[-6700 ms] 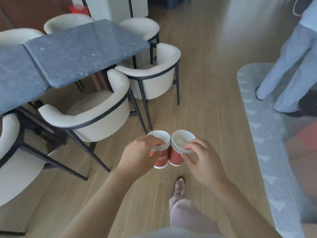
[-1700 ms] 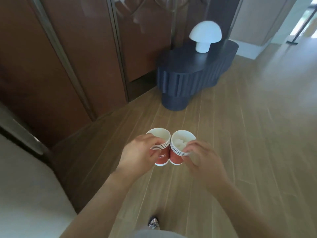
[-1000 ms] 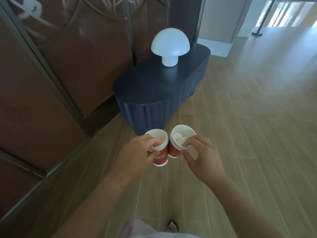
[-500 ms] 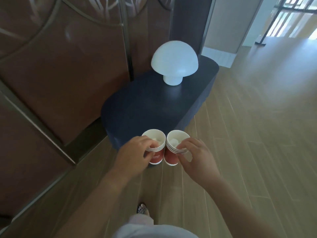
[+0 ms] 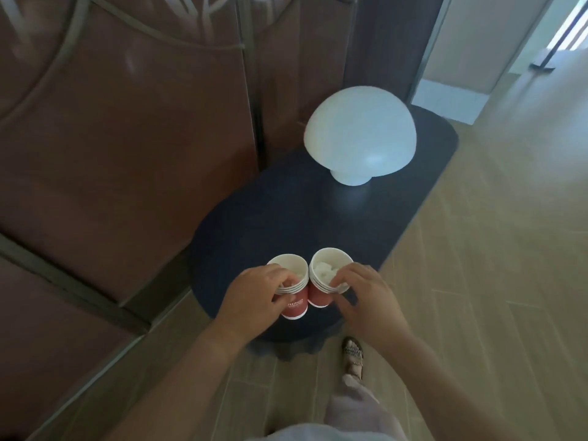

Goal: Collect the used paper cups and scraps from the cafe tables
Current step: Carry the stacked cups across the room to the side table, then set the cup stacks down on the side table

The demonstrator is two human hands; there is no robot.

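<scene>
I hold two stacks of red paper cups with white rims side by side, above the near end of a dark oval side table [image 5: 276,224]. My left hand [image 5: 254,300] grips the left cup stack [image 5: 294,305] around its side. My right hand [image 5: 366,297] grips the right cup stack [image 5: 319,299] at its rim. White crumpled paper scraps [image 5: 324,271] fill the top cup of the right stack; a bit of white scrap shows in the left one too. Whether the cup bottoms touch the tabletop I cannot tell.
A white mushroom-shaped lamp [image 5: 359,138] stands on the far half of the side table. A brown panelled wall with metal strips [image 5: 121,122] runs along the left. Wooden floor [image 5: 493,249] spreads to the right. My sandalled foot [image 5: 352,354] is beside the table's near edge.
I have walked from the cafe chairs to the dark side table; it and the lamp grew much closer, and both cup stacks now hover over its near end, still held.
</scene>
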